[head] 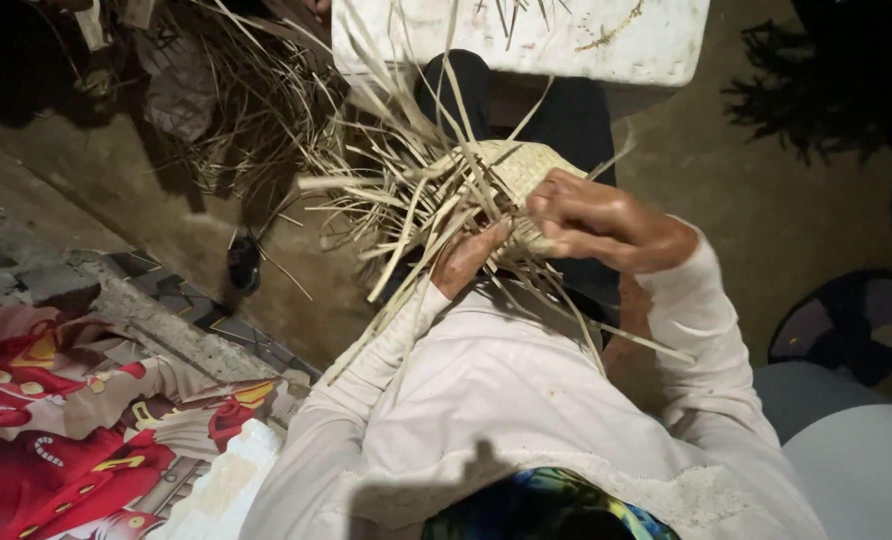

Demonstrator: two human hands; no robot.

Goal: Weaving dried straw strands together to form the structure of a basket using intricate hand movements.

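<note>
Your right hand (591,215) is closed over the near edge of the woven straw piece (511,170), fingers curled tight and clamped on the plaited part together with a few strands. Your left hand (466,262) sits just below it, palm up beneath the work; the fingers appear bent around loose strips, though the straw hides most of them and the exact grip cannot be confirmed. The piece is held in front of your chest, above your lap, with the white foam box (606,45) beyond it. In my judgement the step in hand is plaiting: the woven section is being held steady while free strips are sorted for interlacing. The next move, as I read it, calls for singling out one strip without loosening the right-hand clamp, since the finished weave could slacken at that edge. Condition of the piece: a small, pale, tightly crossed patch, rounded at the far side, with many long flat loose strips (396,200) fanning out to the left and downward, some bent, some crossing each other. A heap of dry straw (246,110) lies on the ground to your left, and a patterned red cloth (56,410) lies nearer.
</note>
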